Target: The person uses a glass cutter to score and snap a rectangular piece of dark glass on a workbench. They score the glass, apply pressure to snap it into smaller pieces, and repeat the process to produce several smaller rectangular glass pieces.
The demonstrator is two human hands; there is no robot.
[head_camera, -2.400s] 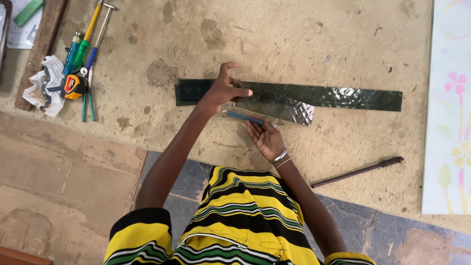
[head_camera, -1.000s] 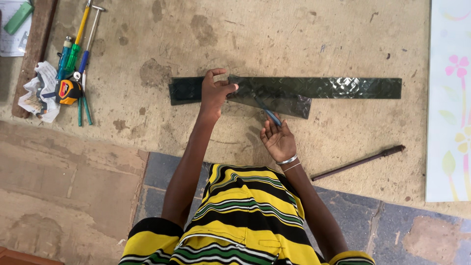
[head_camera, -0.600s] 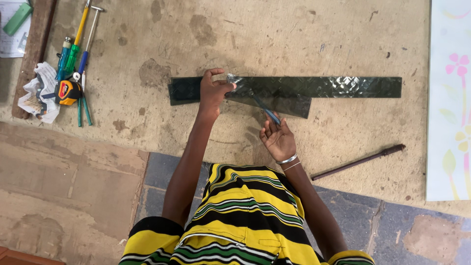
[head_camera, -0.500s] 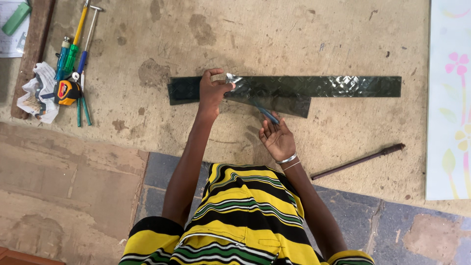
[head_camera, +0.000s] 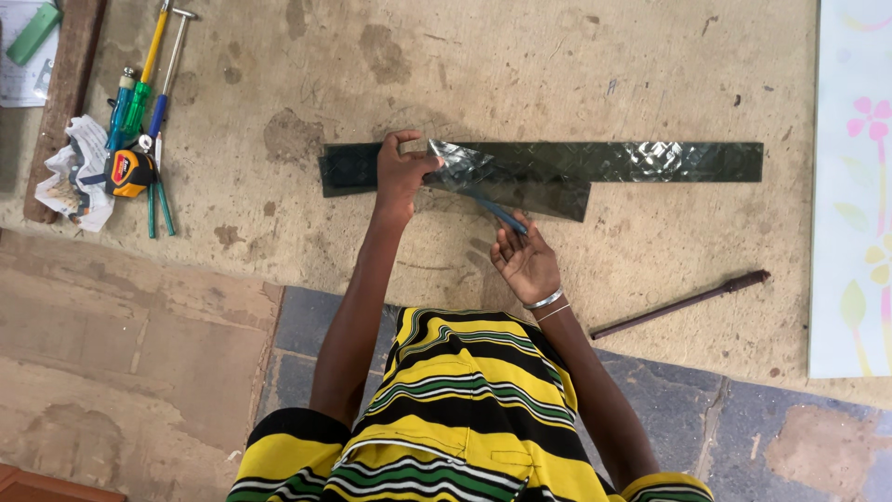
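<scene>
A long dark strip of patterned glass (head_camera: pixel 669 160) lies across the concrete floor. A shorter piece of the same glass (head_camera: pixel 530 186) rests against its near edge. My left hand (head_camera: pixel 401 172) pinches that piece's left corner, which is tilted up off the floor. My right hand (head_camera: pixel 526 262) is just below the piece and holds a thin blue-handled tool (head_camera: pixel 497 212), whose tip points up to the left under the raised glass.
At the left lie screwdrivers (head_camera: pixel 139 102), a small hammer (head_camera: pixel 172 56), a yellow tape measure (head_camera: pixel 128 172), crumpled paper (head_camera: pixel 70 177) and a wooden plank (head_camera: pixel 67 93). A dark rod (head_camera: pixel 683 302) lies at the right. A floral sheet (head_camera: pixel 850 186) runs along the right edge.
My left hand has slid left along the strip and lifted the shorter piece's corner. My right hand has shifted slightly down and right with the blue tool.
</scene>
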